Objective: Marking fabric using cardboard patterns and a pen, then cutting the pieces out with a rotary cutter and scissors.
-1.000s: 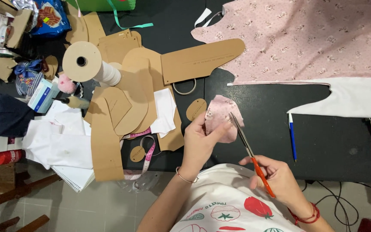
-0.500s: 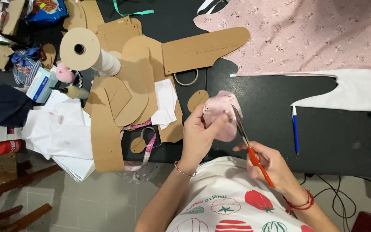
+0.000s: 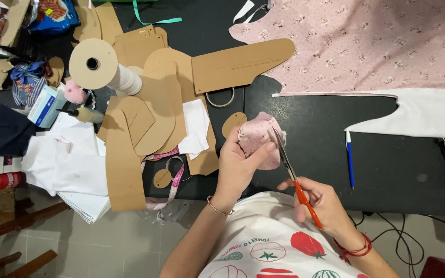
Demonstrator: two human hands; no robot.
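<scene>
Small pink fabric piece [image 3: 257,139] is pinched in the closed left hand [image 3: 238,167] above the black desk [image 3: 387,170], while orange-handled scissors [image 3: 294,177] are gripped in the right hand [image 3: 325,206], blades angled up-left along the piece's right edge, just beside it.

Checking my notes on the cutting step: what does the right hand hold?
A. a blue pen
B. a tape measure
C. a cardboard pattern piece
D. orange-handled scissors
D: the right hand grips the orange-handled scissors, blades at the pink fabric piece held by the left hand.
</scene>
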